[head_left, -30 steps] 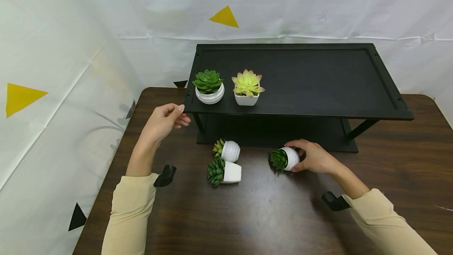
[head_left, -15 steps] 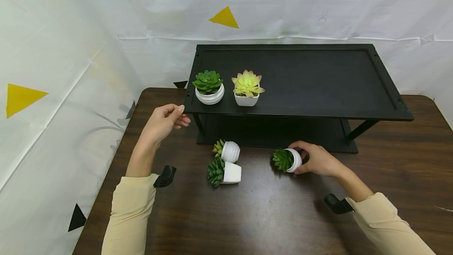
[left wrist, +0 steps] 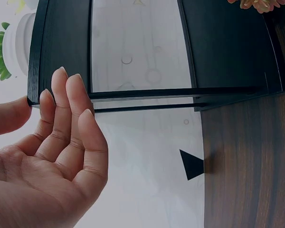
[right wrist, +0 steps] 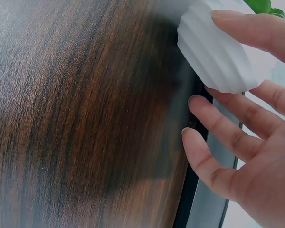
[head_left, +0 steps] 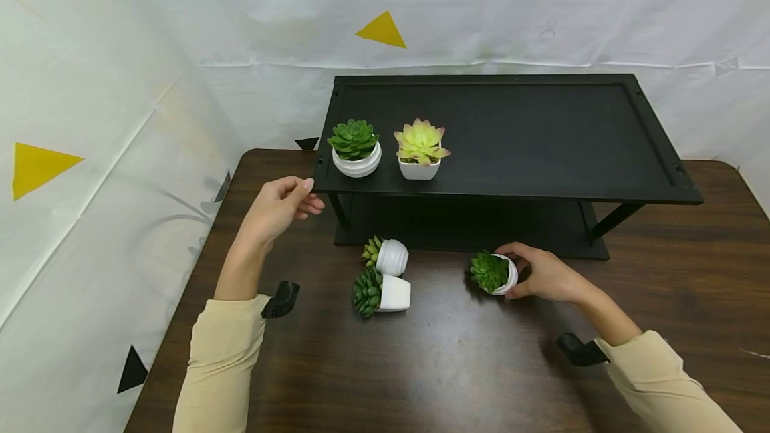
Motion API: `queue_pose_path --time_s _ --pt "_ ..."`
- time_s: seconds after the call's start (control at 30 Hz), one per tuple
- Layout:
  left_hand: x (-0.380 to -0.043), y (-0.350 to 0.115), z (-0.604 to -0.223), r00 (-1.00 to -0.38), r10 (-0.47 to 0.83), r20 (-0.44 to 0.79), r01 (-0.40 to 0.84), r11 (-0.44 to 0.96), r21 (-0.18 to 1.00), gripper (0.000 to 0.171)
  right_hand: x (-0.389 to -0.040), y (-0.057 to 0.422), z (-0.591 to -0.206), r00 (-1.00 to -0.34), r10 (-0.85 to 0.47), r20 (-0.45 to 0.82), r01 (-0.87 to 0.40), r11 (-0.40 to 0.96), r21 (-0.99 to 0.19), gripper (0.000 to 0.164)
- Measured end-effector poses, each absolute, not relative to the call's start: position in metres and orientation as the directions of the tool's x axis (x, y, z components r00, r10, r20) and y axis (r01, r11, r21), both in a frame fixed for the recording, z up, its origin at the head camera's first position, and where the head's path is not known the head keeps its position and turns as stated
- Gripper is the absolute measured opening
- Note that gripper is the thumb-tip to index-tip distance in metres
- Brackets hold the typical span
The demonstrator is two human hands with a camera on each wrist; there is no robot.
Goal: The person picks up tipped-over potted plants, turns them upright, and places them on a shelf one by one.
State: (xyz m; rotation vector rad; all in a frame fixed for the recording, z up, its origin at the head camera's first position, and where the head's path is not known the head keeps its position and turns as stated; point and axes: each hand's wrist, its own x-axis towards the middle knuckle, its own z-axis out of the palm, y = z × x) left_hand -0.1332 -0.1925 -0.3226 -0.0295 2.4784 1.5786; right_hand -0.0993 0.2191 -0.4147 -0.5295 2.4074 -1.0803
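My right hand (head_left: 541,276) grips a small potted succulent (head_left: 490,271) by its white pot, thumb on one side and fingers on the other. The plant tilts, its green rosette facing up and toward the left. In the right wrist view the ribbed pot (right wrist: 216,47) shows above the wood, the last two fingers off it. At the front left corner of the black two-tier shelf (head_left: 529,139), my left hand (head_left: 273,209) pinches the top board's edge. Its thumb (left wrist: 9,116) presses the edge from above, with the fingers below.
On the top board stand a green succulent in a round white pot (head_left: 356,164) and a yellow-green one in a square pot (head_left: 419,170). Two more potted succulents lie on their sides on the table, a round pot (head_left: 392,258) and a tapered pot (head_left: 394,293).
My right hand has drawn the succulent slightly right and toward me, tipping it more upright so its rosette turns upward. The left hand has stayed at the shelf corner.
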Motion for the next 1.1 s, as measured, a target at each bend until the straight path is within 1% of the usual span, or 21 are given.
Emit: queue_pose_path --time_s 0.2,0.37,0.5,0.83,1.1 --pt "-0.1337 -0.1923 -0.3224 -0.978 0.089 -0.188 -0.133 0.430 0.893 0.036 -0.0990 0.2221 -0.4154 -0.821 -0.506 -0.265 -0.137 0.625 -0.769 0.066" --pt "-0.1344 -0.1926 -0.3224 -0.977 0.084 -0.194 -0.140 0.434 0.890 0.035 -0.0980 0.2246 -0.4172 -0.823 -0.474 -0.312 -0.095 0.657 -0.748 0.071" --pt "-0.1344 -0.1929 -0.3222 -0.977 0.083 -0.196 -0.142 0.432 0.891 0.036 -0.0968 0.2266 -0.4198 -0.826 -0.462 -0.323 -0.088 0.672 -0.736 0.073" --pt "-0.1330 -0.1918 -0.3213 -0.978 0.086 -0.192 -0.138 0.425 0.895 0.035 -0.0960 0.2292 -0.4223 -0.820 -0.487 -0.301 -0.107 0.646 -0.756 0.073" --pt "-0.1322 -0.1915 -0.3210 -0.978 0.087 -0.191 -0.136 0.427 0.894 0.036 -0.0953 0.2295 -0.4238 -0.816 -0.515 -0.262 -0.148 0.624 -0.767 0.073"
